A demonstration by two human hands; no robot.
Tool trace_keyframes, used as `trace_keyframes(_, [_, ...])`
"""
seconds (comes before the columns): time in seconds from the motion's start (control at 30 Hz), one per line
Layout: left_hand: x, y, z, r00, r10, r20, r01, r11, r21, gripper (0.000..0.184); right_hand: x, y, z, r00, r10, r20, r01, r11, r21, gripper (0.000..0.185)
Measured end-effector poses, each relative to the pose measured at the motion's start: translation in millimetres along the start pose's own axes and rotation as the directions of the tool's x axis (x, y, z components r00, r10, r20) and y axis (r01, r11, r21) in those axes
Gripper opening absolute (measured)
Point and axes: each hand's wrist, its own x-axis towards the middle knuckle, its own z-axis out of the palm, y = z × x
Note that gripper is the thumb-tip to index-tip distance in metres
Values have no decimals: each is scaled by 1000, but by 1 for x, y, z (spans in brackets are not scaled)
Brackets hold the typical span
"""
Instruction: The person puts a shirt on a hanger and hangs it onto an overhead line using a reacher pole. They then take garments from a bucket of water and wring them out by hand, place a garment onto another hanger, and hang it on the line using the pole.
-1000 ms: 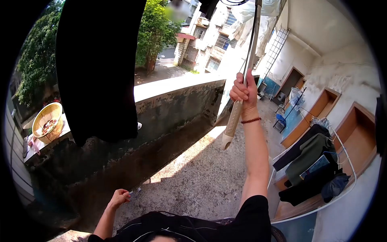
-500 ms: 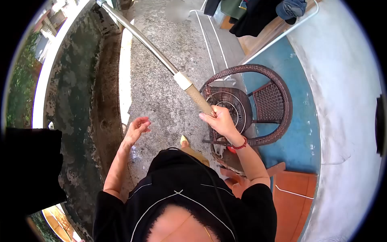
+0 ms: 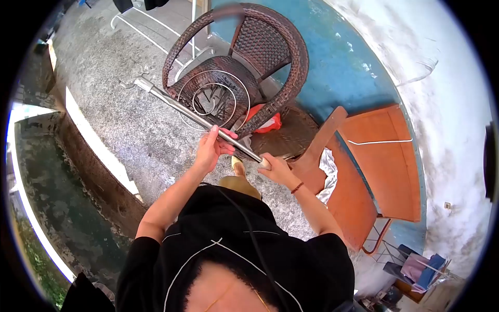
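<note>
A telescopic metal pole [image 3: 179, 107] slants across in front of me, its far end up to the left over the concrete floor. Thin hook-like wires show near that tip. My right hand [image 3: 276, 170] is closed round the near end, where a little of the pale grip shows. Further along the shaft, my left hand [image 3: 209, 150] has its thumb and fingers about the metal, loosely curled. Behind the pole stands a brown wicker armchair [image 3: 296, 78], with a coiled wire ring [image 3: 248, 99] on its seat.
An orange-brown chair [image 3: 353, 208] is close on my right, with crumpled white material [image 3: 327, 174] on it. A red bag [image 3: 269, 122] lies by the wicker armchair. A white rack [image 3: 140, 31] stands ahead; a low wall [image 3: 57, 177] runs along the left.
My view has turned right. The pole has swung lower and nearer across my front. My left hand, free before, has come onto its shaft, while my right hand keeps hold of the grip end.
</note>
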Motion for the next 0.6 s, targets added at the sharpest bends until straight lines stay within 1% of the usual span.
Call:
trace_keyframes(0.03, [18, -21, 17, 999, -22, 37, 22, 1000, 2, 44, -5, 20, -8, 999, 46, -29, -45, 999, 12, 25])
trace_keyframes(0.07, [35, -37, 29, 991, -71, 117, 70, 997, 19, 43, -9, 45, -12, 991, 118, -59, -122, 990, -64, 24])
trace_keyframes(0.1, [52, -54, 44, 971, -174, 165, 177, 984, -5, 40, -13, 71, -17, 979, 183, -86, -194, 971, -138, 23])
trace_keyframes(0.13, [68, -71, 56, 941, -268, 207, 278, 960, -24, 38, -18, 102, -24, 973, 207, -103, -219, 967, -127, 23])
trace_keyframes(0.2, [90, -115, 66, 915, -373, 155, 316, 900, 301, 39, -32, 166, -34, 914, 355, -194, -373, 926, -62, 18])
trace_keyframes(0.23, [93, -133, 66, 916, -401, 28, 359, 847, 393, 46, -39, 188, -46, 902, 295, -314, -340, 935, -100, 15])
trace_keyframes(0.27, [97, -147, 61, 912, -410, 26, 366, 840, 401, 46, -49, 207, -58, 837, 390, -383, -477, 863, -164, 14])
trace_keyframes(0.3, [100, -159, 52, 872, -488, 21, 415, 762, 497, 47, -56, 210, -77, 761, 466, -451, -600, 770, -216, 13])
trace_keyframes(0.33, [101, -165, 46, 828, -561, 5, 453, 673, 585, 49, -63, 247, -81, 737, 497, -457, -647, 713, -269, 13])
trace_keyframes(0.37, [99, -165, 42, 820, -571, -28, 466, 639, 613, 48, -69, 288, -84, 716, 521, -466, -685, 653, -323, 13])
trace_keyframes(0.4, [94, -163, 36, 813, -579, -65, 480, 602, 638, 46, -72, 310, -93, 710, 569, -415, -703, 605, -374, 13])
trace_keyframes(0.43, [86, -168, 11, 819, -557, -140, 483, 537, 692, 44, -75, 333, -101, 700, 615, -363, -712, 557, -429, 14])
trace_keyframes(0.47, [78, -173, -11, 822, -521, -229, 496, 458, 738, 41, -78, 369, -113, 661, 689, -297, -741, 538, -401, 18])
trace_keyframes(0.5, [69, -173, -24, 824, -492, -280, 506, 418, 755, 38, -82, 393, -116, 667, 686, -291, -738, 557, -380, 21])
trace_keyframes(0.53, [63, -172, -36, 828, -459, -321, 511, 383, 770, 36, -84, 404, -120, 666, 684, -298, -734, 530, -426, 19])
trace_keyframes(0.6, [50, -161, -46, 828, -413, -380, 528, 347, 775, 30, -88, 434, -123, 623, 713, -323, -766, 470, -439, 18])
